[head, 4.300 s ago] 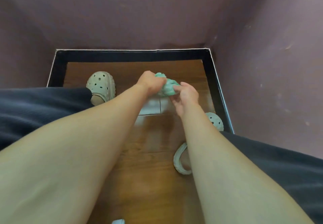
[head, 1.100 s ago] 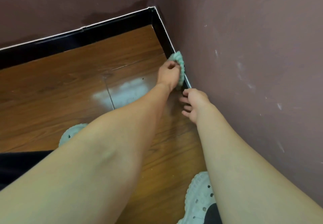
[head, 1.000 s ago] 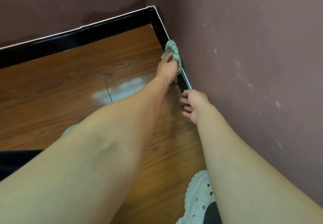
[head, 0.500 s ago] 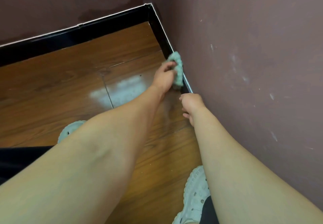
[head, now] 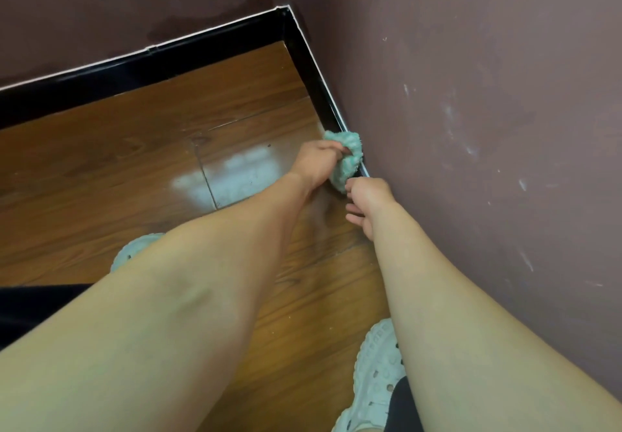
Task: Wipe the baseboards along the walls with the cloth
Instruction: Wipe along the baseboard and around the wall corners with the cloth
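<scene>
The left hand point(head: 316, 162) is gripping the teal cloth point(head: 350, 159), fingers curled round it in a bunch, and is pressing it against the black baseboard point(head: 309, 71) running along the right edge of the wood floor point(head: 134, 162). The cloth is sitting on that strip some way down from the far right corner, where it's meeting the far baseboard point(head: 134, 74) that's running along the far edge.

The right hand point(head: 368, 202) is hanging just below the cloth, close to the right wall point(head: 488, 128), with its fingers loose and relaxed, gripping nothing. One fingertip is right at the cloth's lower end, and I can't tell if it's actually touching.

A pale patch of glare point(head: 232, 175) is showing on the floor just left of the left hand. A light-coloured clog point(head: 373, 381) is poking out near the right edge, and another clog point(head: 134, 249) is peeking out from under the left forearm.
</scene>
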`<state>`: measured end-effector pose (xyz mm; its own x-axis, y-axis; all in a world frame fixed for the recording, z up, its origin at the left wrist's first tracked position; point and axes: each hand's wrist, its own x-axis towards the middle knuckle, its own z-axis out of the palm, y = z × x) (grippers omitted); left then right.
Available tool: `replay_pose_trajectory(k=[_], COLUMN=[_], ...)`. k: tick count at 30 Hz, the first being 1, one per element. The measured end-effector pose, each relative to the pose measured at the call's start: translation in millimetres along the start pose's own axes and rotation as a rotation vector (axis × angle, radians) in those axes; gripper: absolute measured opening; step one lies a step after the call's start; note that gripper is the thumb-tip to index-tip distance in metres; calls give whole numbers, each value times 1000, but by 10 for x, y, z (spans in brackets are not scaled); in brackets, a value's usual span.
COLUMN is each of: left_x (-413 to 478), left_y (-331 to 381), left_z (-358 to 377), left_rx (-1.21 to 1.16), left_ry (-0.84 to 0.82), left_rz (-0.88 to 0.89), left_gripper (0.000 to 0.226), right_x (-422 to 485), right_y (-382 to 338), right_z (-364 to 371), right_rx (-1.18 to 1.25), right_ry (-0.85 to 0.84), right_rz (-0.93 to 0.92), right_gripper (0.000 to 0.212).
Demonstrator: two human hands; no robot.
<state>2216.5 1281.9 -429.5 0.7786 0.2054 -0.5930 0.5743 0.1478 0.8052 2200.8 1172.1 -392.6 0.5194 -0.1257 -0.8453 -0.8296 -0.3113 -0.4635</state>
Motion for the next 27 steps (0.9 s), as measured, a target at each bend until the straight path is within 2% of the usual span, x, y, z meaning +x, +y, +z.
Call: replay_pose_trajectory(k=[5,8,11,16,20,23,27], left_x=[73,19,-24,120,163,12,-191], left_y=[93,-12,-71,10,139,58,-17], left_z=[-41,-34,0,-11,-9,38,8], left_rx=[-22,-28,13,-180,-210,-200,-23], left_ry=[40,-15,-76,27,71,7,-129], left_rz=[6,-38,-55,-70,-49,-84,-92], left_gripper=[28,34,31,35,43,47,48], right_x=[9,20,33,30,1,-37,-157], right_y=[-34,-36,1,-22,-54,-36,40], right_z=[-9,33,38,-29,-18,9,36], right_rx=[11,18,15,15,12,3,-32], right_ry=[11,-4,-11,15,7,-11,-32], right_rz=[-10,-23,-15,-10,-20,-30,-32], right_gripper=[41,40,39,42,41,40,37])
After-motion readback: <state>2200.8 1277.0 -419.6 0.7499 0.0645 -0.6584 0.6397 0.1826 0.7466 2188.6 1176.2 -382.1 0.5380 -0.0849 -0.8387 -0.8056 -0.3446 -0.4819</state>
